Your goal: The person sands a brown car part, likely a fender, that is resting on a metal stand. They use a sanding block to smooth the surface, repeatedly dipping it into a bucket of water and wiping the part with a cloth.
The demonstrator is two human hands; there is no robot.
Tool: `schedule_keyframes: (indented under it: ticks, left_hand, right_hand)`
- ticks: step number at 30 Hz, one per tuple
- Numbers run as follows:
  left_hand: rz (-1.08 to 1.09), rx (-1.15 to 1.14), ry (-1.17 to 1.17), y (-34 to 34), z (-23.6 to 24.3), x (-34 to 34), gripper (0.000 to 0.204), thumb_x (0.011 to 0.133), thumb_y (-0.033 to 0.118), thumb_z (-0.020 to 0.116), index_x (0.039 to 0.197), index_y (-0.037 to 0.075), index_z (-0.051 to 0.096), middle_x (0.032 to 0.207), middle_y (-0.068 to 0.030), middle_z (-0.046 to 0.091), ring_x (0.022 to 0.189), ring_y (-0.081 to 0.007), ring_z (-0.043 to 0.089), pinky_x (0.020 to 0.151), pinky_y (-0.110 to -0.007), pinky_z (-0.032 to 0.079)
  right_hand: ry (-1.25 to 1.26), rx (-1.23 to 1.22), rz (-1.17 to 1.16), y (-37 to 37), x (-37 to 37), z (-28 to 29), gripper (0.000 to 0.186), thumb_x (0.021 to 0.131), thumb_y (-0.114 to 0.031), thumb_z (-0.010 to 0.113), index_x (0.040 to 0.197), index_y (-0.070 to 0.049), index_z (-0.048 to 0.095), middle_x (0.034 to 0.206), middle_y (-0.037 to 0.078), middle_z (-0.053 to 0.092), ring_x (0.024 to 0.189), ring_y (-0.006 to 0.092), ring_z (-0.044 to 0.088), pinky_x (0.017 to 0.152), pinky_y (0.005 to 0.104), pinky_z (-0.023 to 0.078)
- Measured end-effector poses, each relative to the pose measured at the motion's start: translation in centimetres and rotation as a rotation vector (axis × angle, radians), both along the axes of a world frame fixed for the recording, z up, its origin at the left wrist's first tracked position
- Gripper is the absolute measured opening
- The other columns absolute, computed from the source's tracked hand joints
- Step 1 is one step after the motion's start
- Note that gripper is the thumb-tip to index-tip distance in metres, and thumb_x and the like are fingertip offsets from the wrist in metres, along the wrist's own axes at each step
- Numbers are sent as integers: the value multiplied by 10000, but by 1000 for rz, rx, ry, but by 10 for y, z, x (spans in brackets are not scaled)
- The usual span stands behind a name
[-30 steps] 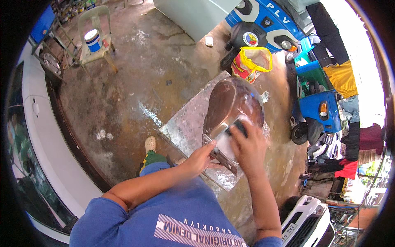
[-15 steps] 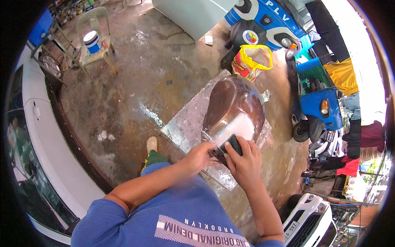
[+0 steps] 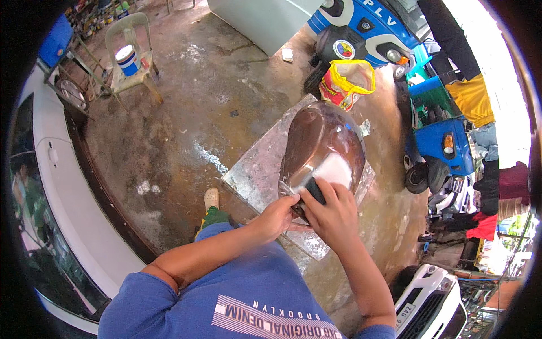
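A glossy brown motorcycle fuel tank [image 3: 310,133] rests on a square, paint-stained board [image 3: 252,169] in front of me. Toward its near end the surface carries a dull whitish patch [image 3: 334,169]. My right hand [image 3: 334,212] is closed round a black sanding block [image 3: 315,192], which lies against the tank at the left side of that patch. At the near end of the tank, my left hand [image 3: 276,216] grips the edge, thumb on top; its other fingers are partly hidden. The two hands are almost touching.
Just beyond the tank stands a yellow and red sack [image 3: 347,82]. A plastic chair [image 3: 129,53] holds a white and blue bucket [image 3: 128,61] at the far left. White cars flank the left and lower right; blue vehicles [image 3: 440,148] stand at right. The floor looks wet.
My right hand has slid the sanding block slightly left and up across the tank, uncovering more of the whitish patch on its right. My left hand keeps its grip on the near end.
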State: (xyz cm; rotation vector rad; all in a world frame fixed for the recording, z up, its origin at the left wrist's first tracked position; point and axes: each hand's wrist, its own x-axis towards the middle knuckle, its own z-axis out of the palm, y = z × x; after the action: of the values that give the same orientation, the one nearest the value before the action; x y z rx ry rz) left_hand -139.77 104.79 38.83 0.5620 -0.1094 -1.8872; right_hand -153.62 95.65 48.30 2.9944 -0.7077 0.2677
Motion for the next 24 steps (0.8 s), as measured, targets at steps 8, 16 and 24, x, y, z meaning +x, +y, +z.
schedule_keyframes:
  ticks: [8, 16, 24]
  left_hand:
    - [9, 35, -18, 3, 1, -4, 537, 1161, 431, 311, 1536, 62, 413, 1467, -144, 563, 1348, -320, 581, 1123, -602, 492]
    - [59, 17, -3, 15, -21, -16, 569, 1155, 480, 319, 1545, 75, 410, 1439, -146, 591, 1332, -321, 597, 1126, -589, 496]
    - [16, -9, -27, 9, -14, -18, 633, 1146, 536, 273, 1555, 68, 390, 1491, -175, 560, 1373, -333, 574, 1157, -576, 478]
  right_hand:
    - [-25, 11, -27, 10, -14, -1, 394, 796, -246, 789, 1182, -180, 745, 1303, 65, 638, 1099, 275, 623, 864, 435, 513]
    - [-119, -4, -163, -25, 6, 0, 371, 801, -197, 781, 1171, -174, 763, 1287, 90, 651, 1094, 316, 633, 865, 460, 510]
    - [-57, 30, -52, -17, 0, 4, 377, 796, -155, 786, 1171, -154, 751, 1280, 113, 647, 1101, 331, 631, 876, 466, 525]
